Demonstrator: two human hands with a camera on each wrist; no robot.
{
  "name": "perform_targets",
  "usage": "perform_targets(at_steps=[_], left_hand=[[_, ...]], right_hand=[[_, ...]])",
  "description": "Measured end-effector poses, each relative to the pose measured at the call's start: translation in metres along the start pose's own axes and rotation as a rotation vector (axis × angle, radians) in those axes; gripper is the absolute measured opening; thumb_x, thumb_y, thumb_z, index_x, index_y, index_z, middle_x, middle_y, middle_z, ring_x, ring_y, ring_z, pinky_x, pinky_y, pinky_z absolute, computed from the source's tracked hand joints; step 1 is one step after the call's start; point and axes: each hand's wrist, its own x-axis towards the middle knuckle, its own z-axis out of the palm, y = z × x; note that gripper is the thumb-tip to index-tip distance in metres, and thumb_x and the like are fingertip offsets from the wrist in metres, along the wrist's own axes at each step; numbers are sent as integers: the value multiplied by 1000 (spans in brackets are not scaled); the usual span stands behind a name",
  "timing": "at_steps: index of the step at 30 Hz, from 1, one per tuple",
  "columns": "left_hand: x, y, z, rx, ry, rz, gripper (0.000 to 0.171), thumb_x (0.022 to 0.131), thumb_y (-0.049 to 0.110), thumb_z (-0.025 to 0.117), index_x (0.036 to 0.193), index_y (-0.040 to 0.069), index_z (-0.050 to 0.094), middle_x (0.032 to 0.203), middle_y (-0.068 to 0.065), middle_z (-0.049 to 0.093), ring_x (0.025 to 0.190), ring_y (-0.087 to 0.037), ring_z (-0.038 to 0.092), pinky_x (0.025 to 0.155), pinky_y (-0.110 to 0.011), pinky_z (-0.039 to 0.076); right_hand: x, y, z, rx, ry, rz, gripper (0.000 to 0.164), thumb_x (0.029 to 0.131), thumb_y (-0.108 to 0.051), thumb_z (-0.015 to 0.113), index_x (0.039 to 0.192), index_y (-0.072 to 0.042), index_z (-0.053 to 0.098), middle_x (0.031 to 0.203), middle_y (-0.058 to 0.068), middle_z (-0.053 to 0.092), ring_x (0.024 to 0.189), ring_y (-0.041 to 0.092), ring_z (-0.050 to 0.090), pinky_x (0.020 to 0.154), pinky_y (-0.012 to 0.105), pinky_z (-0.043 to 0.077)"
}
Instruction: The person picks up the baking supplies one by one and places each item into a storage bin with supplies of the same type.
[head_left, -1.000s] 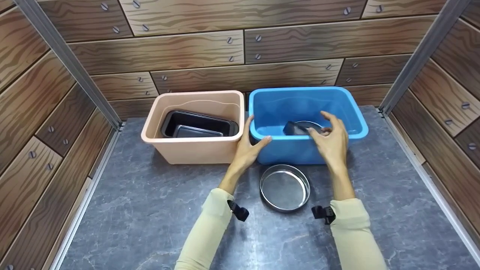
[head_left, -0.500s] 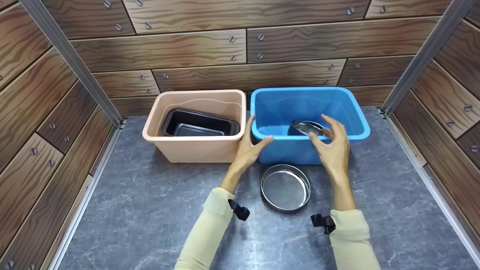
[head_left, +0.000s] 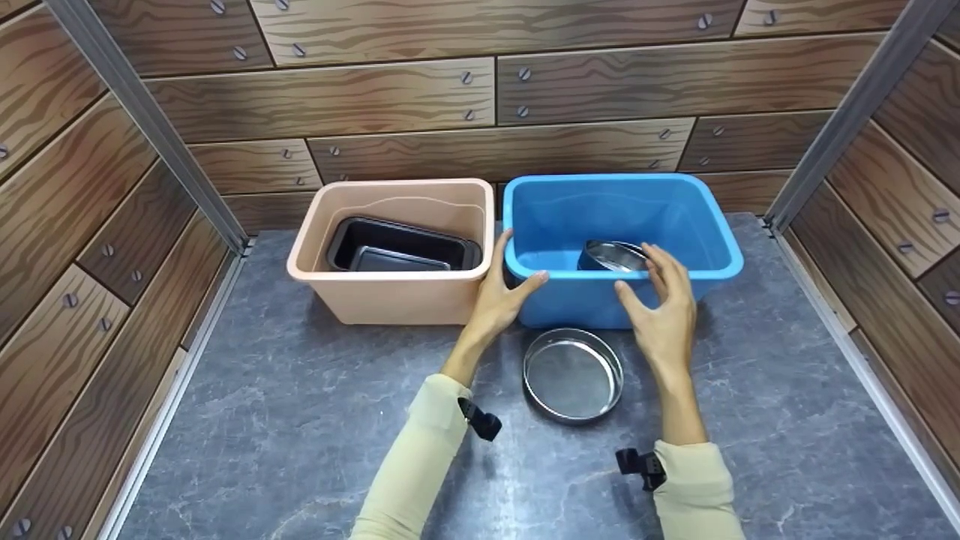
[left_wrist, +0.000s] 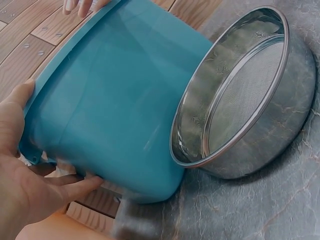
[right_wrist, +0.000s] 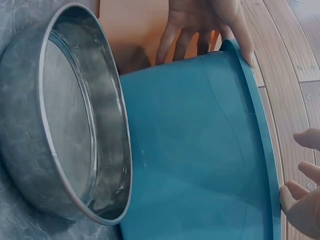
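A blue bin (head_left: 622, 182) stands on the table. My left hand (head_left: 495, 300) rests against its front left corner, the thumb by the front rim and the straight fingers along its side. Inside lies a round shiny metal thing (head_left: 611, 256), partly hidden by the front wall; its kind is unclear. My right hand (head_left: 666, 315) hovers at the front rim, fingers spread and holding nothing. A round metal sieve (head_left: 574, 375) with fine mesh sits on the table in front of the bin, between my forearms.
A peach bin (head_left: 390, 300) stands close on the left of the blue one. It holds dark rectangular baking pans (head_left: 405, 234). Wood-patterned walls (head_left: 390, 97) enclose the back and sides of the grey marbled table (head_left: 285, 405).
My right hand has drawn back toward the front rim, away from the round metal thing in the blue bin. That thing has settled from a steeper tilt. My left hand stays at the corner.
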Motion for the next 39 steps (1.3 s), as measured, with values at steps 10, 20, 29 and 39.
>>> perform_targets(at_steps=[10,20,29,39], left_hand=[[-1,-1,1,11,-5,-10,95,90,38,81,166,35,24,171,-3,26,153,-23,30,125,-43,24],[-1,-3,0,17,9,-15,95,89,39,82,165,36,25,170,-4,28,152,-24,33,124,-43,26],[-1,-2,-1,15,7,-23,95,90,41,81,166,36,24,171,-3,27,153,-22,32,124,-43,25],[0,0,1,6,11,-29,95,90,40,82,165,38,24,170,-3,28,151,-22,34,124,-43,27]], right_hand=[[-12,4,-6,119,16,44,57,87,13,74,141,10,56,140,28,52,127,24,55,116,49,42],[-21,41,-11,175,8,88,62,89,11,74,147,1,55,146,10,53,134,26,52,109,39,49],[-34,49,-16,215,17,133,61,91,8,74,147,-4,56,146,10,55,130,34,54,107,29,49],[-47,63,-17,216,34,174,59,90,12,73,145,2,56,146,18,56,126,32,57,103,22,49]])
